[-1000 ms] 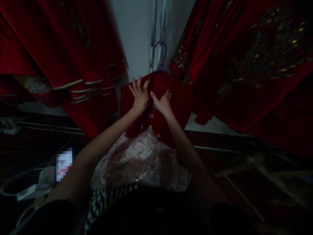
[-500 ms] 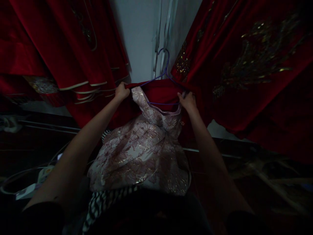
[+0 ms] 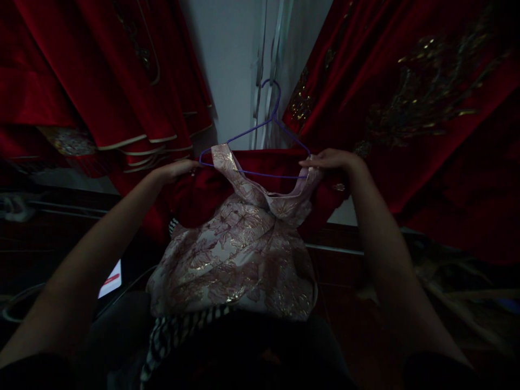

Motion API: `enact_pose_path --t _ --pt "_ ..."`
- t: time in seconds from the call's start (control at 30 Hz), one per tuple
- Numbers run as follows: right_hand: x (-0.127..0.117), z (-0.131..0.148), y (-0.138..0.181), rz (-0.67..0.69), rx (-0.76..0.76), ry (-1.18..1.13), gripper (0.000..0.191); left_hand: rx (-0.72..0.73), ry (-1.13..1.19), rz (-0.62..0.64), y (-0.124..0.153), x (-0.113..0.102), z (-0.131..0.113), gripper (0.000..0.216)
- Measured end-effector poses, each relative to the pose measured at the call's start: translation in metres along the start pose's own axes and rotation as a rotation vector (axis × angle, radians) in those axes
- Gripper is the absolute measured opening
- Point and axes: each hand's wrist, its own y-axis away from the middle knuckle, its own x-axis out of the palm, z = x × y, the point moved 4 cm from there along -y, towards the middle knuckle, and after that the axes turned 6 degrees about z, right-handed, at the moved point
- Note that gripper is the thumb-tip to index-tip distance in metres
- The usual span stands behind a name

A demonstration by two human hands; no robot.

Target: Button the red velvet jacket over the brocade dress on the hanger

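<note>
A pale pink dress [image 3: 239, 244] with shiny floral patterns lies across my lap, its shoulder straps on a thin purple hanger [image 3: 249, 130]. Behind its neckline spreads a dark red garment [image 3: 199, 197]. My left hand [image 3: 176, 169] is at the hanger's left end, fingertips closed on the red cloth there; the exact grip is dim. At the opposite end, my right hand [image 3: 335, 160] pinches the dress's right strap, thumb over the hanger end. The hanger's hook points away from me and is bare.
Red drapes [image 3: 134, 97] with pale trim hang on the left, and red cloth with gold sequins [image 3: 422, 92] on the right. A pale cabinet door [image 3: 231, 65] stands between them. A lit phone screen [image 3: 110, 280] shows beside my left forearm. Black-and-white striped cloth [image 3: 162, 336] lies under the dress.
Both hands have moved outward, farther apart. The red cloth has slid down off the hanger's shoulders, so more of the purple hanger and the dress straps show. The phone screen has come into view.
</note>
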Motion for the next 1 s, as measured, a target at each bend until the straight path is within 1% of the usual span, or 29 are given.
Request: enact_pose_path --t 0.03,0.1,0.13,0.17,0.2,0.23,0.27,0.3,0.33,0.37,0.4,0.43,0.47,0.5,0.57,0.67,0.77,0.87,0.93,1.0 --pt "-0.003 -0.003 0.006 -0.022 -0.032 -0.034 0.055 -0.120 -0.019 0.100 0.008 0.002 0.018 0.035" --pt "-0.004 -0.009 0.015 -0.074 -0.101 -0.116 0.054 -0.285 -0.089 0.287 0.025 0.008 0.051 0.036" --pt "-0.002 -0.012 0.017 -0.094 -0.130 -0.168 0.053 -0.321 -0.156 0.355 0.032 0.011 0.065 0.034" --pt "0.000 -0.015 0.018 -0.111 -0.151 -0.229 0.051 -0.339 -0.244 0.388 0.038 0.012 0.077 0.035" --pt "0.003 -0.017 0.016 -0.126 -0.169 -0.297 0.050 -0.336 -0.325 0.383 0.041 0.014 0.085 0.040" --pt "0.005 -0.020 0.014 -0.143 -0.189 -0.369 0.047 -0.302 -0.401 0.344 0.042 0.014 0.089 0.054" --pt "0.008 -0.023 0.011 -0.166 -0.215 -0.435 0.045 -0.240 -0.476 0.283 0.040 0.015 0.088 0.074" --pt "0.010 -0.025 0.007 -0.196 -0.244 -0.487 0.043 -0.148 -0.548 0.212 0.037 0.015 0.082 0.096" --pt "0.011 -0.027 0.004 -0.236 -0.274 -0.521 0.041 -0.031 -0.611 0.136 0.034 0.017 0.071 0.115" --pt "0.013 -0.029 0.001 -0.283 -0.304 -0.538 0.041 0.103 -0.669 0.058 0.030 0.019 0.057 0.127" --pt "0.014 -0.031 -0.001 -0.332 -0.333 -0.543 0.041 0.248 -0.725 -0.016 0.027 0.022 0.040 0.131" --pt "0.015 -0.033 -0.002 -0.381 -0.359 -0.541 0.042 0.383 -0.754 -0.090 0.024 0.025 0.021 0.123" --pt "0.016 -0.034 -0.002 -0.421 -0.379 -0.533 0.042 0.498 -0.770 -0.151 0.021 0.030 0.003 0.111" --pt "0.018 -0.035 -0.003 -0.451 -0.398 -0.520 0.042 0.583 -0.796 -0.166 0.018 0.035 -0.014 0.099" --pt "0.020 -0.037 -0.002 -0.487 -0.432 -0.486 0.041 0.647 -0.854 -0.194 0.009 0.046 -0.042 0.073" --pt "0.021 -0.037 0.001 -0.537 -0.474 -0.425 0.039 0.687 -0.928 -0.259 -0.003 0.056 -0.069 0.052" --pt "0.021 -0.035 0.006 -0.582 -0.485 -0.351 0.038 0.750 -1.013 -0.302 -0.008 0.057 -0.080 0.043" --pt "0.020 -0.034 0.014 -0.635 -0.453 -0.275 0.036 0.813 -1.099 -0.320 -0.004 0.051 -0.078 0.040" --pt "0.021 -0.041 0.021 -0.692 -0.395 -0.242 0.034 0.787 -1.121 -0.384 0.001 0.042 -0.070 0.039" --pt "0.024 -0.055 0.029 -0.752 -0.304 -0.231 0.032 0.704 -1.155 -0.445 0.007 0.032 -0.057 0.041"
